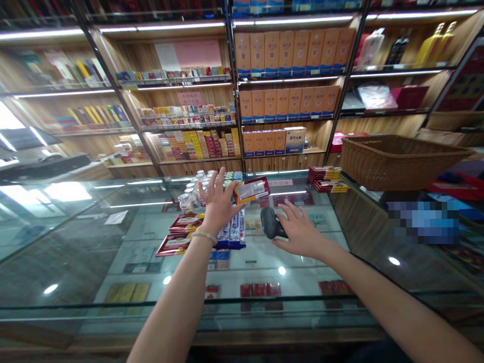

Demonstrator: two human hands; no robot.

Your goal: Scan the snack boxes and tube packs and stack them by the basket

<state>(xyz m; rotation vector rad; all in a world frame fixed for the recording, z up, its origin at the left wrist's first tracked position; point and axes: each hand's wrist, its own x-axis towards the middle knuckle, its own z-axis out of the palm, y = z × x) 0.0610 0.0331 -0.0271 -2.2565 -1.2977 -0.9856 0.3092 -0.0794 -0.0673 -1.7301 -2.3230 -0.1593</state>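
My left hand (218, 205) grips the left end of a red and yellow snack packet (252, 189) between thumb and index finger, its other fingers spread. The packet is tilted, with its pale printed label side showing. My right hand (297, 227) is wrapped round a dark barcode scanner (269, 223), whose head faces left. Below my left hand lie blue and white packets (237, 229). Red snack packets (177, 242) lie beside my left wrist. Small clear jars with white lids (186, 202) stand behind that hand, partly hidden by it.
A stack of red and yellow packets (327, 180) lies at the counter's far right, near a wicker basket (393, 164). The glass counter (264, 272) has goods beneath its top. Shelves behind hold orange boxes (278, 53) and small packs. A monitor (28, 138) stands at left.
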